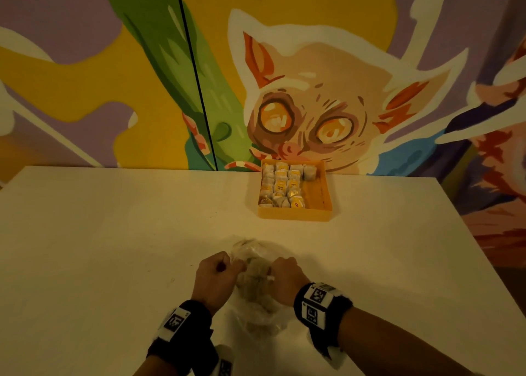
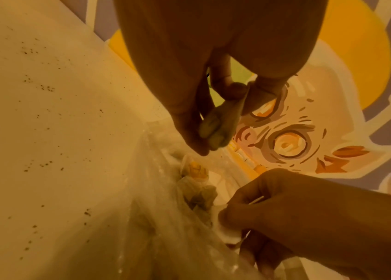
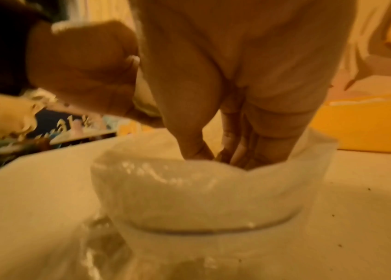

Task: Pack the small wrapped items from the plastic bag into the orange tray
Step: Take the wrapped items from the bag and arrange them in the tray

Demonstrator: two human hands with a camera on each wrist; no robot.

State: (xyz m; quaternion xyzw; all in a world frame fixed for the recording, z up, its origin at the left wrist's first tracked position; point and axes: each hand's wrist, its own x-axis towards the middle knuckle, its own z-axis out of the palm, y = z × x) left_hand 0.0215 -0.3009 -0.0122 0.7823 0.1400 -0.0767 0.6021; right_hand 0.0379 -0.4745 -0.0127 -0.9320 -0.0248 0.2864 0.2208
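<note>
A clear plastic bag (image 1: pixel 253 293) lies on the white table (image 1: pixel 113 233) close to its front edge. My left hand (image 1: pixel 220 270) pinches a bunched fold of the bag's left rim (image 2: pixel 218 121). My right hand (image 1: pixel 284 273) grips the right rim, with its fingers (image 3: pixel 235 151) dipping into the mouth. Between them the bag (image 3: pixel 201 193) is held apart, and small wrapped items (image 2: pixel 195 170), pale with yellow print, show inside. The orange tray (image 1: pixel 296 215) sits at the back of the table, right of centre. Several wrapped items (image 1: pixel 280 188) fill its left columns, and one lies in the far right corner.
A painted mural wall (image 1: pixel 284 91) rises directly behind the table. The table's right edge (image 1: pixel 469 247) runs diagonally past the tray. Bare table spreads to the left and between the bag and the tray. The tray's right strip (image 1: pixel 316 196) holds nothing.
</note>
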